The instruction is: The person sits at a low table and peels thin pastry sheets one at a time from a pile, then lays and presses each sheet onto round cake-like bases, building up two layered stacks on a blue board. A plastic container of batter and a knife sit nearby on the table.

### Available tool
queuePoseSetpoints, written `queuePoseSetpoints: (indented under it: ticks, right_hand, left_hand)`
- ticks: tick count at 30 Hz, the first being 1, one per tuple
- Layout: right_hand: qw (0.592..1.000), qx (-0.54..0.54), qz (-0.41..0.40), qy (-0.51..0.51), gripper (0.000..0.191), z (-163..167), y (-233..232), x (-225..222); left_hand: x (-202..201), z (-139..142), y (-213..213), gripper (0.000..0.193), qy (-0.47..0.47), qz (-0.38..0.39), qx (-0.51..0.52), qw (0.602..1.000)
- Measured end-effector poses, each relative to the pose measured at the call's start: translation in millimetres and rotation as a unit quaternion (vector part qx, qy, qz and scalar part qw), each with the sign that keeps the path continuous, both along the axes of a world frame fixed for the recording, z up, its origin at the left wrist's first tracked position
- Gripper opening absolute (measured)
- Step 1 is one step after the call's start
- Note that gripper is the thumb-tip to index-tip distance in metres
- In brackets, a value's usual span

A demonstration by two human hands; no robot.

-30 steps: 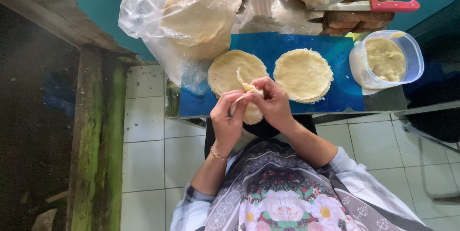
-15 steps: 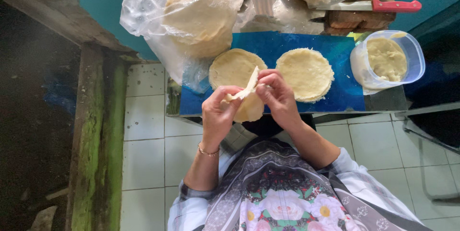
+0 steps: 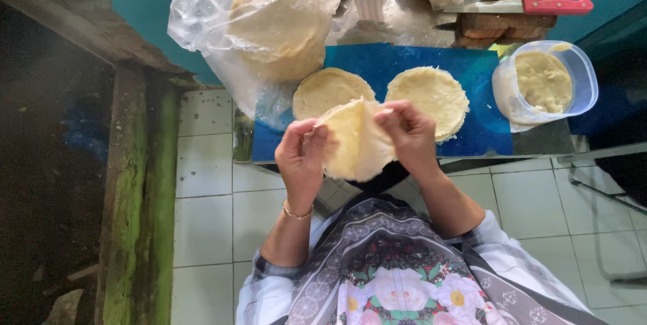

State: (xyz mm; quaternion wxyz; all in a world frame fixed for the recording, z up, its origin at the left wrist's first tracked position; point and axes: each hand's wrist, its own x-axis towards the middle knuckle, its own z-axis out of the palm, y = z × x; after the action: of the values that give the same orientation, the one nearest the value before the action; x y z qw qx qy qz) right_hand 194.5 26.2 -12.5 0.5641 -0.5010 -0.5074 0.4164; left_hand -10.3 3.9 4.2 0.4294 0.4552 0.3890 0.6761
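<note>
The round dough sheet [image 3: 357, 140] is showing pale yellow, the board [image 3: 404, 62] is looking deep blue, the knife handle [image 3: 558, 6] is appearing red (apron [image 3: 397, 264] is wearing flowers).

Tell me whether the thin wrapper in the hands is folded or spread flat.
Partly folded: the wrapper shows a crease and overlapping flap, pinched between left hand and right hand.

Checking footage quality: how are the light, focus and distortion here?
Head view: soft, even daylight; the thin sheet held by both hands is sharp; mild glare on the plastic bag; the left edge is dark; straight lines bow outward near the borders.
</note>
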Motion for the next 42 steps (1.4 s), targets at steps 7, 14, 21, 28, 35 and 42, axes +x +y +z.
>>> queuePoseSetpoints:
  ticks: [7,14,21,28,35,42]
  right_hand:
    - [0.964,0.054,-0.038,0.258,0.009,-2.5,22.0,35.7]
    - [0.959,0.095,-0.045,0.264,0.013,-2.0,38.2,59.3]
    - [0.96,0.035,0.012,0.276,0.011,22.3,39.7,72.5]
    - [0.955,-0.063,0.222,0.185,0.014,53.4,16.6,58.9]
    - [0.973,-0.004,0.21,0.095,0.028,55.0,12.5,6.2]
    - [0.917,-0.082,0.301,0.25,0.067,35.5,-4.3,11.3]
  left_hand:
    - [-2.4,-6.7,51.1,0.011,0.017,0.087,-0.007,0.996]
    - [-3.7,-24.6,84.0,0.008,0.321,0.187,0.016,0.928]
    - [-5.4,2.5,67.9,0.028,0.489,0.184,0.01,0.853]
    - [11.2,26.5,32.8,0.064,0.142,-0.203,0.075,0.966]
    - [12.3,-8.4,7.9,0.053,-0.148,-0.35,-0.132,0.916]
    - [11.5,-27.7,3.4,0.024,-0.324,-0.287,-0.167,0.886]
